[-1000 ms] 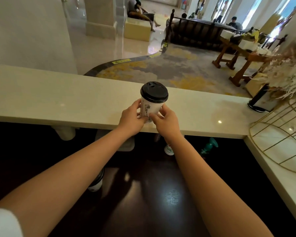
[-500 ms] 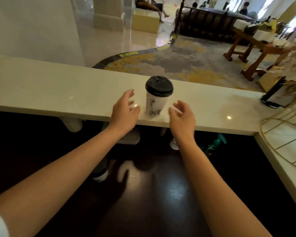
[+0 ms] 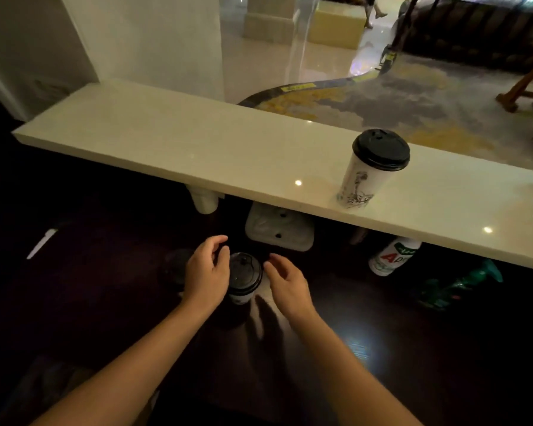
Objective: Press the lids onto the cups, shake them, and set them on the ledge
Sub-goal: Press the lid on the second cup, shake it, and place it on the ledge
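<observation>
Head view: lidded cup (image 3: 243,279) stands on the dark counter (image 3: 382,348) between left hand (image 3: 208,273) and right hand (image 3: 285,284), both grips apart, neither clearly touching it; another lidded cup (image 3: 368,176) stands on the ledge (image 3: 197,149).

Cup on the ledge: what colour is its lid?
Black, on the white printed cup; the lid shows clearly in the head view.
</observation>
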A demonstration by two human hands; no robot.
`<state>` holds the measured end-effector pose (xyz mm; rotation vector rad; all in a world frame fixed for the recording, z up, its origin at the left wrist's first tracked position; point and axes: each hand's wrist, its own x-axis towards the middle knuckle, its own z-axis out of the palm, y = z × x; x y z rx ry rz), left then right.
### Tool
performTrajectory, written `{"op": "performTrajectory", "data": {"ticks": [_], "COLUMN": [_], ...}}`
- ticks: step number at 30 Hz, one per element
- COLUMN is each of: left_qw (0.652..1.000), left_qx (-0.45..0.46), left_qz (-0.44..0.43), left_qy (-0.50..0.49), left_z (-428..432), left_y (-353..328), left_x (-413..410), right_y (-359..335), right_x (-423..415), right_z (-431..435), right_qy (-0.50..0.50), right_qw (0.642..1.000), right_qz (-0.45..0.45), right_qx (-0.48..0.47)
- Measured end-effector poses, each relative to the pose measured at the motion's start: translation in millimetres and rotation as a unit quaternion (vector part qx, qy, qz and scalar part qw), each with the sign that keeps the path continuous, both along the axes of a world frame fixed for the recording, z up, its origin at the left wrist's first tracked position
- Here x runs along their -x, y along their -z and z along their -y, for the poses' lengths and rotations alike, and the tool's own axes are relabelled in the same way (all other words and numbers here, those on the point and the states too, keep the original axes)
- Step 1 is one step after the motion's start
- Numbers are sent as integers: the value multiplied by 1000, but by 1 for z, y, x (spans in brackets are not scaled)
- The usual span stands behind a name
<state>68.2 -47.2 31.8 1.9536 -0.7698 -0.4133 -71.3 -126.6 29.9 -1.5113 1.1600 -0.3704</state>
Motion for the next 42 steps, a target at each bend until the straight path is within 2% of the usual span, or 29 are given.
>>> {"op": "performTrajectory", "data": {"ticks": [5,14,18,21,31,35,42], "left_qw": [995,989,958,940,955,963,959], "left_qx": [-81,-33,27,13,4,8,9], "left_qz": [-50,-146,-285,-341,-289,-260,-269], "left_qy": [-5,-4,2,24,60,73,90], "left_z": [-8,1,10,14,15,11,2], "left_y": [20,44,48,57,64,65,69], "left_x": [5,38,59,69,76,75,81], "right_y": [23,31,41,43,52,56,51], "right_x": [-18,14,38,53,59,55,52], "right_z": [-20,-15,-17,-18,-30,-33,-6], "right_qy": [30,115,174,206,232,224,190], "right_qw": [990,976,963,951,943,951,970], "right_qz": [45,92,112,128,146,135,87], "right_qx": [-127,-160,-175,-192,-190,-167,-125]}}
